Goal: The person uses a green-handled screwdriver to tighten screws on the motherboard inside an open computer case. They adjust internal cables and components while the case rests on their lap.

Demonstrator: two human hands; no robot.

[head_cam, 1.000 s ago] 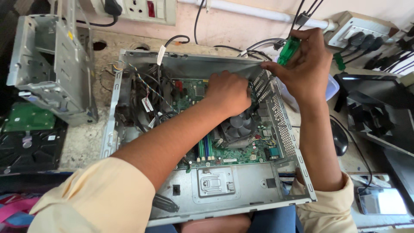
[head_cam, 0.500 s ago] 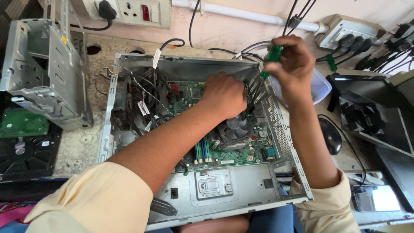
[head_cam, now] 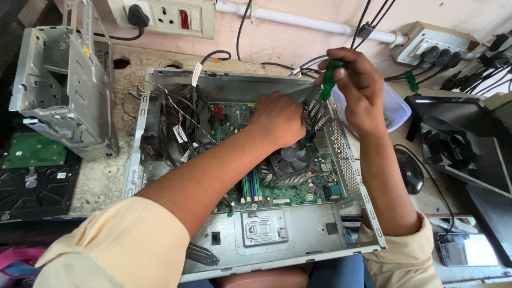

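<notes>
Fingers of the right hand [head_cam: 357, 88] stay clamped on the green-handled screwdriver [head_cam: 328, 80], now lowered to the rear wall of the open computer case [head_cam: 298, 250] on the counter [head_cam: 101, 181]; left hand [head_cam: 277, 118], fingers curled together, keeps pressing the motherboard [head_cam: 298, 186] beside the cooler fan [head_cam: 292, 159]

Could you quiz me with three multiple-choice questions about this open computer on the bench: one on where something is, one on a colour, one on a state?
1. Where does the left hand rest?
A. inside the open grey metal computer case
B. on the black mouse
C. on the wall socket

2. What colour is the screwdriver handle in the right hand?
A. red
B. green
C. yellow

3. The case's side is:
A. closed
B. taped
C. open

A: the hand lies over the green motherboard.
B: the handle is green.
C: the black cooler fan shows.
</notes>
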